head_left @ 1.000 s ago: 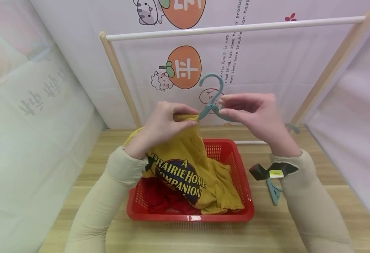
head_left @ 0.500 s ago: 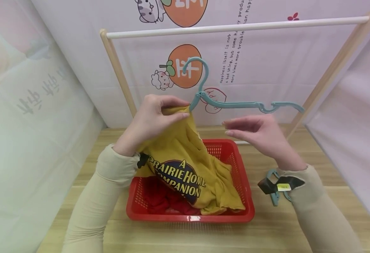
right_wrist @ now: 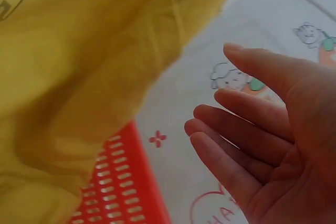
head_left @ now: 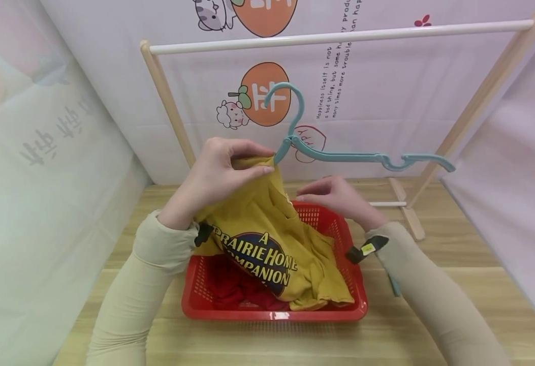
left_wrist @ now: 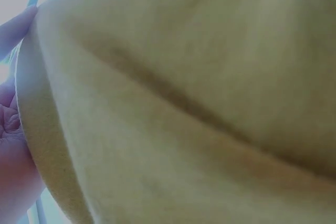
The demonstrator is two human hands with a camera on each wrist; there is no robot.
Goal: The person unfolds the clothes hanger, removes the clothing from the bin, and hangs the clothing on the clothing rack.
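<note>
A yellow T-shirt (head_left: 260, 213) with "A Prairie Home Companion" lettering hangs from my left hand (head_left: 217, 173), its lower part lying in the red basket (head_left: 274, 315). Thumb and fingers pinch the shirt's edge together with one arm of a light blue hanger (head_left: 340, 156). That arm runs inside the cloth and is mostly hidden; the hook and the other arm stick out above. My right hand (head_left: 336, 195) is held over the basket's back right, near the shirt's edge. Its fingers are relaxed with nothing between them, as the right wrist view shows. Yellow cloth (left_wrist: 184, 98) fills most of the left wrist view.
Behind the basket stands a rack with a white rail (head_left: 340, 38) and wooden posts (head_left: 482, 101). Dark red cloth (head_left: 230, 287) lies in the basket under the shirt. Part of another blue hanger (head_left: 394, 284) shows beside my right sleeve. White printed sheets form the walls.
My right hand let go of the hanger, then moved down and left toward the shirt. The left hand shifted left with shirt and hanger, then stayed nearly still.
</note>
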